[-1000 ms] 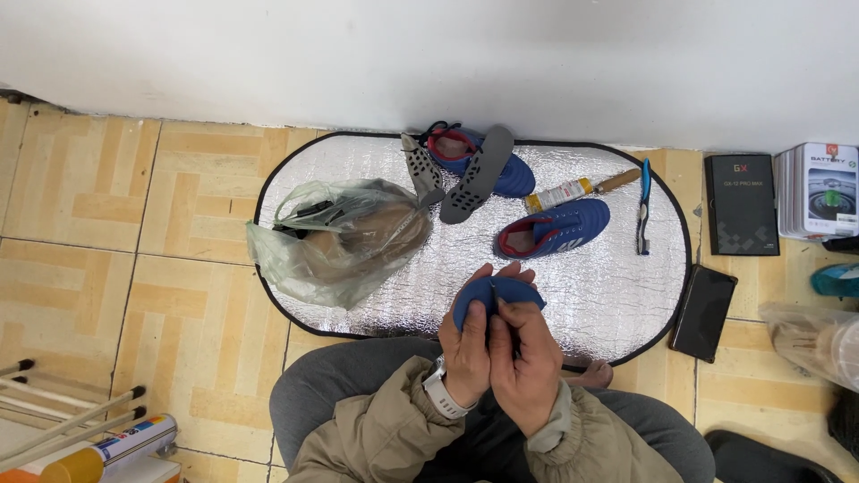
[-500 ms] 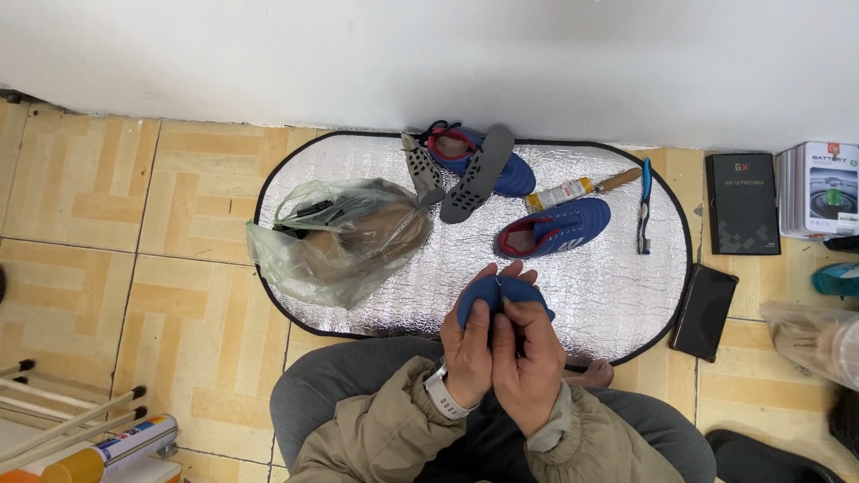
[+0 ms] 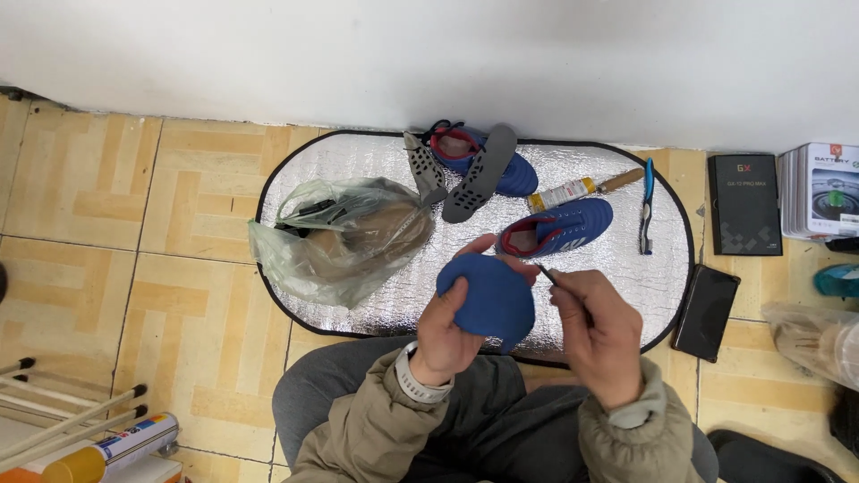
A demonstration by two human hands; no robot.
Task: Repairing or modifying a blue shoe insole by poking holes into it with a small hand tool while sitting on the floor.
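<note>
My left hand (image 3: 450, 327) grips a blue shoe piece (image 3: 488, 297) above my lap, at the near edge of the silver oval mat (image 3: 376, 161). My right hand (image 3: 598, 327) is closed around a thin metal tool (image 3: 542, 271) whose tip touches the blue piece's upper right edge. Just beyond it a blue shoe with a red lining (image 3: 557, 227) lies on the mat. A second blue shoe (image 3: 474, 154) rests at the mat's far edge with two grey insoles (image 3: 479, 173) leaning on it.
A clear plastic bag holding brownish items (image 3: 344, 237) lies on the mat's left. A glue tube (image 3: 573, 190) and blue-handled pliers (image 3: 646, 206) sit at its right. Off the mat are a black box (image 3: 744, 204), a phone (image 3: 706, 311) and a spray can (image 3: 89, 454).
The two hands have come apart. The blue piece has turned so its broad face shows, and the right hand has drawn to the right with the thin tool.
</note>
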